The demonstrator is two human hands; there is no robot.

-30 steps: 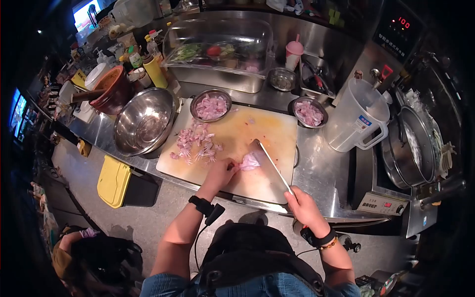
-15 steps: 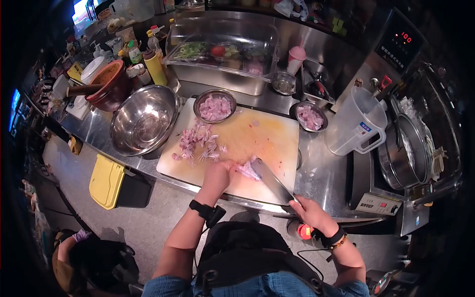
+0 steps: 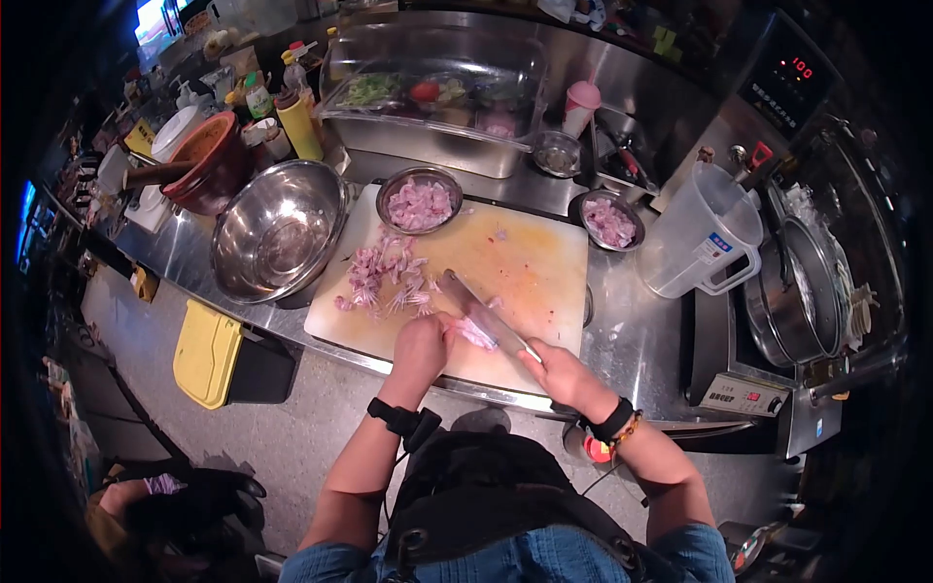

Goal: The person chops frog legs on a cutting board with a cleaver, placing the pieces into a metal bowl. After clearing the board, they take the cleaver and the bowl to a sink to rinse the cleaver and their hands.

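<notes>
Stainless kitchen surface (image 3: 632, 335), cutting board (image 3: 530, 267) at centre: left hand (image 3: 420, 348) fingers pin a raw meat piece (image 3: 476, 333) near the board's six o'clock edge; right hand (image 3: 564, 374) grips the cleaver (image 3: 478, 309). Meat looks soft, light, slippery; best pinned from above.

Single head-worn fisheye view: looks steeply down and forward over the surface (image 3: 632, 330), close above the cutting board (image 3: 525, 262).

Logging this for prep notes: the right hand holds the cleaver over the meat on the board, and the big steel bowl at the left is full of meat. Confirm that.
Not quite. The head view shows the big steel bowl empty. The rest stands: the right hand holds the cleaver over the meat on the board.
</notes>
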